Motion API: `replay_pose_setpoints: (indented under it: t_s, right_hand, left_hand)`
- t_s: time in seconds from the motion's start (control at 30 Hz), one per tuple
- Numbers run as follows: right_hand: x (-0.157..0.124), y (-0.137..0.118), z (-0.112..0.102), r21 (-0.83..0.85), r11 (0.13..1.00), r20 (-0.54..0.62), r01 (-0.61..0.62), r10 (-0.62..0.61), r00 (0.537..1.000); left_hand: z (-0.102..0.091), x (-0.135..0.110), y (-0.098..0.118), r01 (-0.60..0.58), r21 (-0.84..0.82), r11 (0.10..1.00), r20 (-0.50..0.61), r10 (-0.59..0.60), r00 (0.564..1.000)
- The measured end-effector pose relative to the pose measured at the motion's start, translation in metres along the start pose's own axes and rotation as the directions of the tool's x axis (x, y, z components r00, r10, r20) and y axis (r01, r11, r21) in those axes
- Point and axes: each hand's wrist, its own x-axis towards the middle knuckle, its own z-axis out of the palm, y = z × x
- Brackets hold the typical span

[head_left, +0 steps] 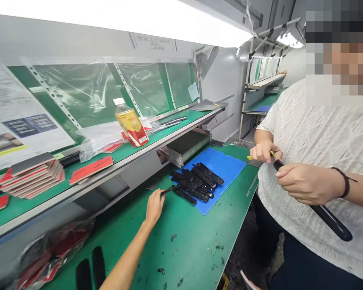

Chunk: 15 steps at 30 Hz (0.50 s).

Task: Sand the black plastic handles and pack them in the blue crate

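My left hand reaches forward over the green bench, its fingers pinched on the end of a black strip at the near edge of a pile of black strips. The pile lies on a blue mat. My right hand is out of view. At the right stands a co-worker in a white top. This person's hands hold a long black strip, with a yellow-tipped tool at its upper end.
A bottle with a yellow and red label stands on the upper green shelf, beside stacks of red cards and plastic bags. Two black strips and small black scraps lie on the near bench. Grey trays sit under the shelf.
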Motion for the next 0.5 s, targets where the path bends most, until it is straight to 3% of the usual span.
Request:
replay_pose_setpoints:
  t_s: [0.07,0.13,0.17,0.23,0.27,0.33,0.43,0.5]
  right_hand:
    - [-0.009,-0.027,0.029,0.033,0.998,0.043,-0.049,0.047,0.998]
    - [-0.022,-0.061,0.059,0.076,0.994,0.086,-0.083,0.076,0.993]
    - [-0.029,-0.080,0.072,0.100,0.991,0.107,-0.083,0.073,0.992]
    - [-0.045,-0.115,0.095,0.155,0.987,0.167,-0.043,0.017,0.986]
    - [-0.052,-0.133,0.105,0.189,0.982,0.201,-0.007,-0.032,0.979]
    - [-0.064,-0.163,0.121,0.273,0.959,0.251,0.077,-0.148,0.957]
    - [-0.069,-0.195,0.141,0.348,0.921,0.247,0.174,-0.269,0.931]
    - [-0.061,-0.203,0.153,0.404,0.868,0.191,0.289,-0.390,0.901]
  left_hand:
    - [-0.026,-0.049,0.006,0.063,-0.103,0.993,-0.133,-0.077,0.988]
    - [-0.048,-0.107,0.017,0.120,-0.327,0.937,-0.197,-0.192,0.961]
    - [-0.057,-0.137,0.025,0.168,-0.623,0.764,-0.168,-0.340,0.925]
    - [-0.070,-0.190,0.044,0.201,-0.936,0.291,0.024,-0.516,0.856]
    - [-0.076,-0.211,0.054,0.196,-0.978,0.076,0.123,-0.550,0.826]
    - [-0.087,-0.241,0.072,0.230,-0.960,-0.160,0.280,-0.555,0.783]
    - [-0.103,-0.262,0.085,0.361,-0.891,-0.277,0.455,-0.543,0.706]
    - [-0.112,-0.270,0.086,0.397,-0.882,-0.255,0.470,-0.547,0.693]
